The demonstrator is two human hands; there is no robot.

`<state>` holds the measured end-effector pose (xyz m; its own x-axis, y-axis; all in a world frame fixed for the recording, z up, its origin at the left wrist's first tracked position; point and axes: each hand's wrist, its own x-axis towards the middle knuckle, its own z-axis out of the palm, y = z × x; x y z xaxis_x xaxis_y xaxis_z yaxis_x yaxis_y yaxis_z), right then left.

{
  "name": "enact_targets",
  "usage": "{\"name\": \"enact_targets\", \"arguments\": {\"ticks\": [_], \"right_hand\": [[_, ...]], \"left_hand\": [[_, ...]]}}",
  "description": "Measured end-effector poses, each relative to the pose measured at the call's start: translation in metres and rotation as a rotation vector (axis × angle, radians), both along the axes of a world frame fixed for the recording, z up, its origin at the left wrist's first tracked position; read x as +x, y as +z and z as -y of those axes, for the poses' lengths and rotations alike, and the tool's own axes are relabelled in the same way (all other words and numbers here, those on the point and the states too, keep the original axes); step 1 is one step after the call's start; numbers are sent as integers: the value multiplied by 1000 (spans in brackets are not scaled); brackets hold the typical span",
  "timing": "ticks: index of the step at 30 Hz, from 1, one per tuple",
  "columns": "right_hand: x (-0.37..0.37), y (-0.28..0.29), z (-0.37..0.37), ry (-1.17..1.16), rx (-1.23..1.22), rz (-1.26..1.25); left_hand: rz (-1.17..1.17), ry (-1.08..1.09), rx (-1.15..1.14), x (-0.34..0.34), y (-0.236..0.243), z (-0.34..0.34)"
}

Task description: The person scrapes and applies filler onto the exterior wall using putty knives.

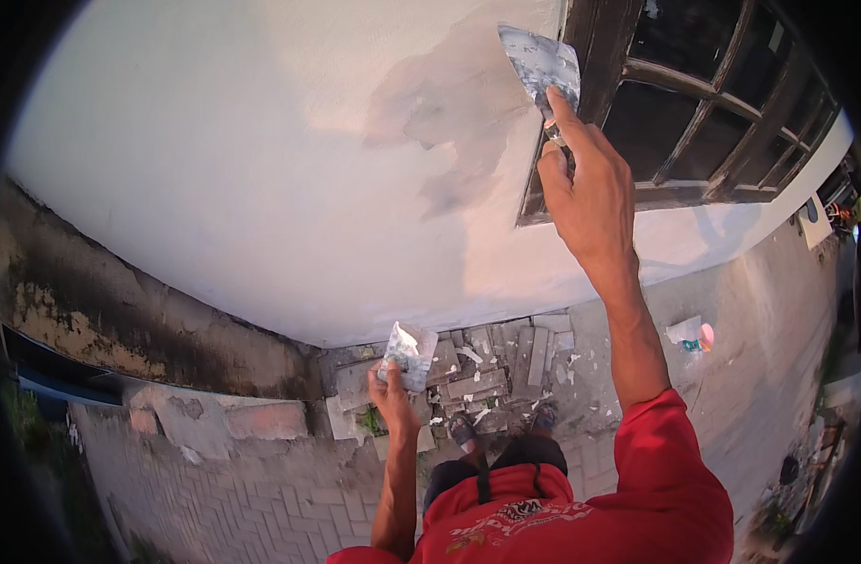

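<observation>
White wall (214,188) fills the upper part of the head view, with an uneven grey-brown patch (449,103) beside a dark wooden window frame (534,199). Right hand (592,193) raised, arm outstretched, fingers curled round the handle of a putty knife (534,56), index finger laid straight along toward the metal blade. Knife is at upper right, blade tilted, in front of the wall right by the frame edge and the patch; contact with the wall, cannot tell. Blade smeared white and grey. Left hand (394,404) lower and nearer the body, pinching a flat plate (421,368) at its lower edge, thumb on top. Plate carries white paste (407,338), mostly toward its upper part. Below, grey bricks (477,385) lie loosely along the wall base, with pale scraps scattered over them. Person's feet in dark sandals (462,430) by the bricks; red shirt (581,522), dark shorts. Herringbone paving (289,512) at lower left. Stained ledge (167,305) runs along the left, meeting the wall. Pink and green container (706,336) on the ground at right, next to a pale sheet (681,330).
</observation>
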<state>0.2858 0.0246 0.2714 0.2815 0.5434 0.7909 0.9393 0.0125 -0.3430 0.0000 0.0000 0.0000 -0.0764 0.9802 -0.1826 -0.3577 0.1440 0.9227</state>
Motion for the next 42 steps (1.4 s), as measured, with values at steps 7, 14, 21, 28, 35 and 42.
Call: {"name": "enact_targets", "arguments": {"ticks": [7,14,21,28,35,42], "right_hand": [[-31,-54,-10,23,-133,37],[-50,-107,-55,70,60,88],[-51,-177,-90,-14,-135,76],[-56,-231,-44,53,-184,4],[-54,-126,-57,107,8,239],[-38,-110,-78,76,26,346]], "left_hand": [[29,50,-12,-15,-23,13],[-41,67,-66,-26,-16,16],[-44,99,-56,-44,-31,24],[-99,88,-97,-60,-31,31],[-27,100,-86,-61,-48,31],[-11,84,-109,-64,-44,35]]}}
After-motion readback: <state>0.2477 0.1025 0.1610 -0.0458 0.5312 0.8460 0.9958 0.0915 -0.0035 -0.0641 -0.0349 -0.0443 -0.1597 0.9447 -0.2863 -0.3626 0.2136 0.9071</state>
